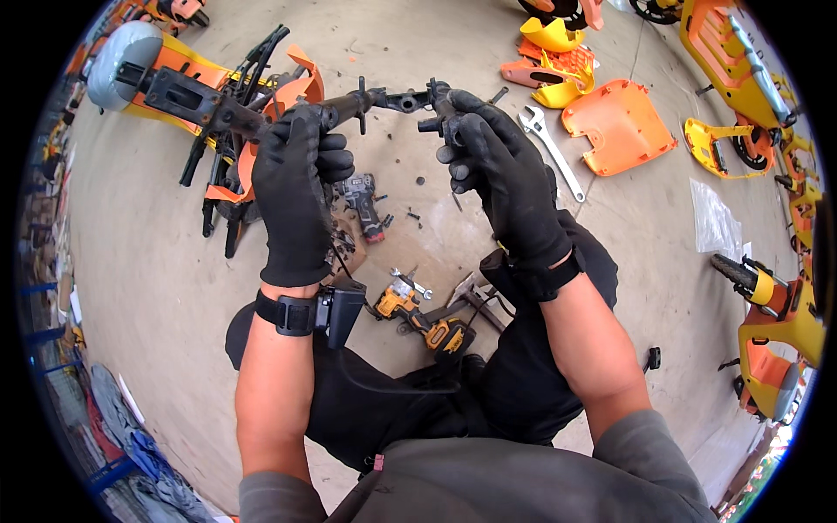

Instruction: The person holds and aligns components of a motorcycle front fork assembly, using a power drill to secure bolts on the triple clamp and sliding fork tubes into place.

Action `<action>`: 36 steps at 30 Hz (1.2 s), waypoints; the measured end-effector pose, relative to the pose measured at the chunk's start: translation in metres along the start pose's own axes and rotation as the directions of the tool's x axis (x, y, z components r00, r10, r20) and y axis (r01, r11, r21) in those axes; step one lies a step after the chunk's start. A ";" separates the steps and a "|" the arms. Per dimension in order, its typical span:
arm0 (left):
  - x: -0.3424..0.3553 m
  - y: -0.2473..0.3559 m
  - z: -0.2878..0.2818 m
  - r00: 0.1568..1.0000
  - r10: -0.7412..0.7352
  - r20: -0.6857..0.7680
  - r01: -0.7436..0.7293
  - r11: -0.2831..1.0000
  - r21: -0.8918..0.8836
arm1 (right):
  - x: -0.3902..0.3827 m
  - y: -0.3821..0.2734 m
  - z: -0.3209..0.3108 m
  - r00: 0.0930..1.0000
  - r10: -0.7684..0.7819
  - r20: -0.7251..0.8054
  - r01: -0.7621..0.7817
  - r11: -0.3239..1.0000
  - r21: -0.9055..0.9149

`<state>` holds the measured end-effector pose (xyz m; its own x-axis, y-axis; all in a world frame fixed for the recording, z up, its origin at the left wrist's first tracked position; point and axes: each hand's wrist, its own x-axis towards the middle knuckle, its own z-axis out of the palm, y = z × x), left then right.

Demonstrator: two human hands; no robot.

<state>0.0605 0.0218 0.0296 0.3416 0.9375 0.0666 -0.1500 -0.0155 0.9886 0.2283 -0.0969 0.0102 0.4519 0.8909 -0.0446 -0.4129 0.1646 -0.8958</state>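
Note:
Both my hands wear black gloves and hold up a black metal fork-like part above the floor. My left hand is closed around its left arm, close to a short rod that sticks out across it. On the other side, my right hand grips the right end, with its fingers curled around it. The gloves hide much of both ends. Left of my left hand lies a partly stripped scooter frame with a silver-grey seat and orange panels.
Below my hands lie a dark power drill, a yellow power tool, a hammer and loose screws. An adjustable wrench and an orange panel lie at right. Yellow-orange scooters stand along the right side.

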 end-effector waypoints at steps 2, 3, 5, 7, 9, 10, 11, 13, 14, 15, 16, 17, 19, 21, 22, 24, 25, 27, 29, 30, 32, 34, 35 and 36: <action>-0.001 -0.001 0.001 1.000 -0.011 -0.023 0.010 0.998 -0.056 | 0.000 0.003 0.001 1.000 0.008 -0.013 -0.008 1.000 -0.007; 0.000 -0.002 -0.001 1.000 0.001 -0.012 -0.002 0.998 -0.055 | 0.000 0.003 0.001 1.000 0.006 -0.005 -0.006 1.000 -0.025; 0.002 -0.004 -0.003 1.000 0.022 0.010 -0.022 0.998 -0.053 | -0.001 0.003 0.003 1.000 0.005 0.010 -0.005 0.998 -0.062; 0.001 -0.005 -0.002 1.000 0.016 -0.002 -0.016 0.999 -0.040 | 0.001 0.004 0.003 1.000 -0.019 -0.007 0.019 0.999 -0.041; 0.001 -0.005 0.000 1.000 0.022 -0.003 -0.022 1.000 -0.022 | 0.003 0.006 0.002 0.998 -0.056 -0.022 0.056 0.998 -0.004; 0.000 -0.005 0.001 1.000 0.031 0.002 -0.031 0.999 -0.010 | 0.004 0.008 0.001 0.996 -0.079 -0.028 0.080 0.997 0.021; 0.001 -0.005 0.001 0.999 0.043 0.007 -0.043 0.999 0.000 | 0.005 0.009 0.001 0.994 -0.105 -0.034 0.107 0.993 0.045; 0.002 -0.007 0.000 1.000 0.026 0.017 -0.026 0.999 -0.031 | 0.005 0.008 -0.001 0.994 -0.102 -0.041 0.104 0.994 0.027; 0.002 -0.008 0.000 1.000 0.017 0.020 -0.017 0.999 -0.044 | 0.005 0.009 -0.002 0.994 -0.099 -0.044 0.100 0.995 0.021; 0.002 -0.008 0.000 0.999 0.042 0.025 -0.042 0.999 -0.019 | 0.005 0.009 -0.002 0.995 -0.097 -0.038 0.098 0.995 0.014; 0.002 -0.006 0.000 0.997 0.067 0.031 -0.067 0.998 0.006 | 0.005 0.008 -0.002 0.995 -0.095 -0.032 0.095 0.995 0.007; 0.002 -0.006 0.001 0.995 0.091 0.037 -0.092 0.995 0.031 | 0.005 0.007 -0.002 0.995 -0.093 -0.027 0.093 0.996 0.001; 0.004 -0.009 -0.002 0.992 0.110 0.064 -0.112 0.993 0.023 | 0.005 0.007 -0.001 0.994 -0.107 -0.024 0.107 0.994 0.014; 0.006 -0.010 -0.002 0.989 0.122 0.088 -0.124 0.992 0.011 | 0.006 0.007 -0.002 0.992 -0.125 -0.018 0.125 0.992 0.021; 0.006 -0.010 -0.001 0.988 0.124 0.097 -0.125 0.992 0.005 | 0.007 0.008 -0.004 0.991 -0.135 -0.012 0.135 0.991 0.024; 0.006 -0.009 0.003 0.989 0.131 0.069 -0.128 0.991 -0.036 | 0.007 0.007 -0.006 0.989 -0.148 0.002 0.148 0.988 0.038; 0.005 -0.008 0.009 0.991 0.132 0.032 -0.130 0.989 -0.070 | 0.007 0.006 -0.006 0.989 -0.149 0.009 0.149 0.988 0.051; 0.006 -0.008 0.014 0.990 0.139 -0.002 -0.138 0.983 -0.118 | 0.008 0.006 -0.006 0.989 -0.148 0.019 0.146 0.986 0.077; 0.008 -0.008 0.016 0.988 0.153 0.004 -0.151 0.977 -0.149 | 0.009 0.007 -0.007 0.989 -0.144 0.024 0.141 0.985 0.102; 0.009 -0.009 0.016 0.988 0.153 0.000 -0.151 0.977 -0.153 | 0.009 0.007 -0.007 0.990 -0.139 0.029 0.136 0.987 0.090; 0.011 -0.011 0.016 0.989 0.151 -0.008 -0.150 0.976 -0.160 | 0.009 0.008 -0.008 0.991 -0.129 0.038 0.126 0.990 0.069; 0.013 -0.011 0.014 0.990 0.142 0.014 -0.139 0.978 -0.154 | 0.008 0.007 -0.006 0.989 -0.145 0.028 0.144 0.989 0.045; 0.013 -0.011 0.013 0.990 0.138 0.024 -0.133 0.980 -0.151 | 0.008 0.006 -0.006 0.988 -0.153 0.023 0.152 0.988 0.034; 0.013 -0.011 0.013 0.989 0.143 0.028 -0.137 0.979 -0.153 | 0.008 0.006 -0.006 0.987 -0.157 0.026 0.156 0.988 0.021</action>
<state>0.0791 0.0298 0.0214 0.3424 0.9156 0.2110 -0.3361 -0.0904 0.9375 0.2341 -0.0913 0.0019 0.4903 0.8649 0.1076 -0.3539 0.3104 -0.8823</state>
